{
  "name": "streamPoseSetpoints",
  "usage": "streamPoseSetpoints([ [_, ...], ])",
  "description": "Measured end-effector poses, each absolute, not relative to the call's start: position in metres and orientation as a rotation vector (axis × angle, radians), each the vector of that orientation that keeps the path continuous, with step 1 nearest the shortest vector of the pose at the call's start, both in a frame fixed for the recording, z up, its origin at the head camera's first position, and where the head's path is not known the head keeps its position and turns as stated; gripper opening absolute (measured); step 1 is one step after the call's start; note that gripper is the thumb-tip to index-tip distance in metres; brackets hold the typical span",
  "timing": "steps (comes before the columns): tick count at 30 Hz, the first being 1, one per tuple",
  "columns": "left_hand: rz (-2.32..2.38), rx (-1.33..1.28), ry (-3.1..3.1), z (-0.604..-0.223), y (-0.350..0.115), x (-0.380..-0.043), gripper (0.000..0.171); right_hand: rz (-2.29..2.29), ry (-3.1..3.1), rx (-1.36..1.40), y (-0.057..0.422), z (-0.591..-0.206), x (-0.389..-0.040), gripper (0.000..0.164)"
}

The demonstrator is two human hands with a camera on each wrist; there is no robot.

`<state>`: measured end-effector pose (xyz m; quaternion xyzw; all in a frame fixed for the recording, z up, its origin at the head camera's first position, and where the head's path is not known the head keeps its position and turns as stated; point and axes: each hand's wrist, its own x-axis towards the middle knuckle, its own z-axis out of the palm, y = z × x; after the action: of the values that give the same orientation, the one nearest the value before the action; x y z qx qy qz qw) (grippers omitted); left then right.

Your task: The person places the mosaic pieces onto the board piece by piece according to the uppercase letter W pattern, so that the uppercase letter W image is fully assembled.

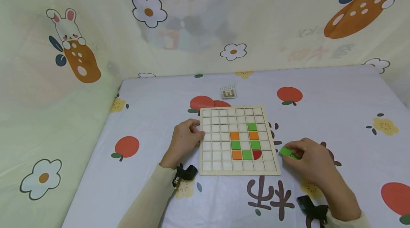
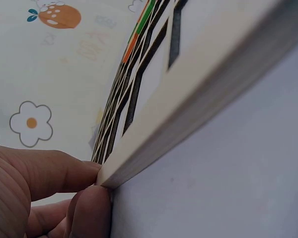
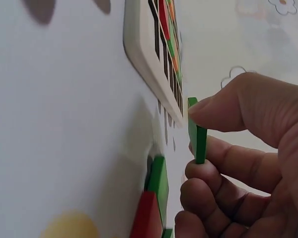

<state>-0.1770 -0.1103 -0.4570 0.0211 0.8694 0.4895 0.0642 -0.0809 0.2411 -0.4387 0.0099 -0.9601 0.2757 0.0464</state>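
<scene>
A wooden grid board [image 1: 239, 173] lies on the table. Several green and orange square tiles sit in its cells, with one red piece [image 1: 257, 155] that has a rounded corner. At the board's left edge, my left hand [image 1: 184, 139] pinches the rim between thumb and finger, as the left wrist view shows close up. To the right of the board, my right hand [image 1: 309, 162] holds a green tile [image 3: 197, 136] between thumb and fingertips, tilted up on edge in the right wrist view. Below it lie another green piece [image 3: 160, 183] and a red piece [image 3: 146, 218].
A small card with a printed grid [image 1: 229, 92] lies behind the board. The tablecloth [image 1: 144, 114] is printed with fruit, flowers and dark characters. A patterned cloth wall [image 1: 189, 35] stands at the back and left.
</scene>
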Motion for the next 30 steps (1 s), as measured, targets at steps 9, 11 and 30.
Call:
streamPoseSetpoints([
  [9,1.471,0.077,2.636,-0.458,-0.11,-0.178,0.038,0.89,-2.976,0.12,0.225,-0.437,-0.084,0.025],
  [11,1.471,0.077,2.637,-0.458,-0.11,-0.178,0.038,0.912,-2.956,0.167,0.221,-0.437,-0.085,0.024],
  [30,1.453,0.076,2.642,-0.457,-0.11,-0.178,0.036,1.05,-2.95,0.474,0.172,-0.432,-0.105,0.024],
])
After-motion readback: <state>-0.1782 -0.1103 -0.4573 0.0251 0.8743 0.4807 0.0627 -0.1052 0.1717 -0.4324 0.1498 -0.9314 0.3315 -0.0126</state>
